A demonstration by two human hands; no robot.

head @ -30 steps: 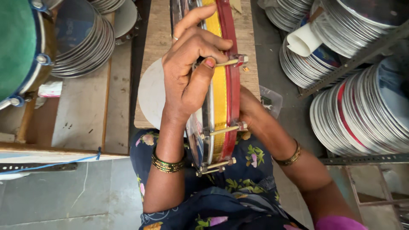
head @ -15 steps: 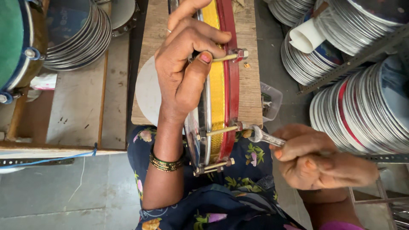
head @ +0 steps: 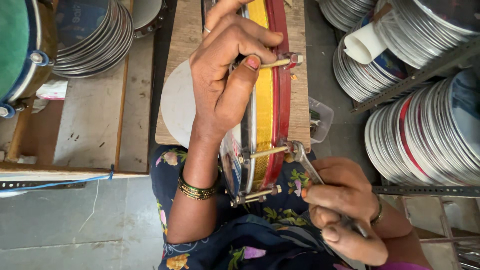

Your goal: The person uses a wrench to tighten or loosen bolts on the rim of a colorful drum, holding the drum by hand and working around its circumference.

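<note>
A small drum (head: 267, 110) with a yellow shell and a red rim stands on edge over my lap, its brass tension rods facing up. My left hand (head: 225, 75) grips the drum's metal hoop from above, thumb pressed by the upper rod (head: 280, 62). My right hand (head: 345, 210) holds a metal spanner (head: 307, 165), whose head sits on the nut of the middle rod (head: 270, 151) at the red rim. A third rod (head: 257, 195) lies nearer my body. Green bangles circle my left wrist.
A wooden board (head: 187, 30) and a white round disc (head: 177, 102) lie under the drum. Stacks of metal-rimmed drum heads (head: 430, 135) fill angle-iron racks at right; more stacks (head: 95, 40) and a green drum (head: 15, 50) at left. A small plastic box (head: 320, 120) sits beside the board.
My right hand came out from behind the drum with the spanner and has moved its head onto the middle rod's nut. My left hand kept its grip on the hoop.
</note>
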